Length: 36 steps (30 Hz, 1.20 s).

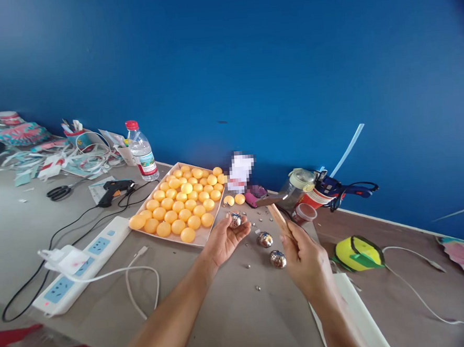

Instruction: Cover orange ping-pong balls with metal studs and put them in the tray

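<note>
Head view: left hand is turning palm up, fingers curling around shiny ball. Right hand is closing around wooden handle of dark-headed tool, head pointing away from person. Two more silvery balls are resting on grey table between hands, small metal beads scattering around them. Shallow tray is holding many orange balls left of left hand. Beyond right hand, lidded jar is standing near blue wall.
</note>
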Tool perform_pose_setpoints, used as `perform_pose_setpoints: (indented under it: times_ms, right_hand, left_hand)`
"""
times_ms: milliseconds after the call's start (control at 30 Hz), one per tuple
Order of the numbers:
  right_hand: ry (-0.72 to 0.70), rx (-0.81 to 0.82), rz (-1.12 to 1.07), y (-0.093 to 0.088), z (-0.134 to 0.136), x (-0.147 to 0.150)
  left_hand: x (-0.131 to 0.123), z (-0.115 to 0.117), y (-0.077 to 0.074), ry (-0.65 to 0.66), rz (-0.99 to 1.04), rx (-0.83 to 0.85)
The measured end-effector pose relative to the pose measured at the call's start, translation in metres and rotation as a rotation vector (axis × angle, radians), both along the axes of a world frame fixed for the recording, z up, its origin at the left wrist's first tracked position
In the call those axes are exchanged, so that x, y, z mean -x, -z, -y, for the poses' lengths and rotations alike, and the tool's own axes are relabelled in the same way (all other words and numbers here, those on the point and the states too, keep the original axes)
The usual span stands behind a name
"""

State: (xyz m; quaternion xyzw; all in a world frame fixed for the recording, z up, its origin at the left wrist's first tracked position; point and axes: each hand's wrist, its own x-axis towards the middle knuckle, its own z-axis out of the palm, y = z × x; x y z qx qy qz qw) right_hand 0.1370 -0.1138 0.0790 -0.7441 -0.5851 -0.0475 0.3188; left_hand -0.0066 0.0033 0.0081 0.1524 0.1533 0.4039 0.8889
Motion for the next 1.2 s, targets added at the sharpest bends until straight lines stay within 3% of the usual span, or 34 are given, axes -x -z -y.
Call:
perform_pose_setpoints:
  times_ms: [167,367,567,733,933,1100,1200]
  right_hand:
    - [-0.029,-0.042,0.001,0.005,0.002,0.011]
    - [-0.055,0.291,0.069,0.027,-0.012,0.02]
    - [-0.028,0.033,0.025,0.019,-0.008,0.02]
    - [-0.064,0.351,0.102,0.025,-0.011,0.027]
    - [-0.07,0.048,0.062,0.021,-0.007,0.022]
    - [-0.116,0.289,0.109,0.023,-0.008,0.025]
    - [-0.089,0.141,0.082,0.018,-0.006,0.023]
  left_hand:
    - [-0.001,0.001,0.001,0.007,-0.011,0.013]
    - [-0.001,-0.001,0.002,-0.03,0.024,0.093]
    - [-0.002,-0.002,0.007,-0.004,0.063,0.098]
    - [-0.005,-0.003,0.011,-0.078,-0.016,0.174]
    - [-0.005,-0.003,0.007,-0.054,0.026,0.14]
    - [-0.004,-0.001,0.004,-0.06,0.028,0.143]
    - [-0.004,-0.002,0.005,-0.034,0.06,0.129]
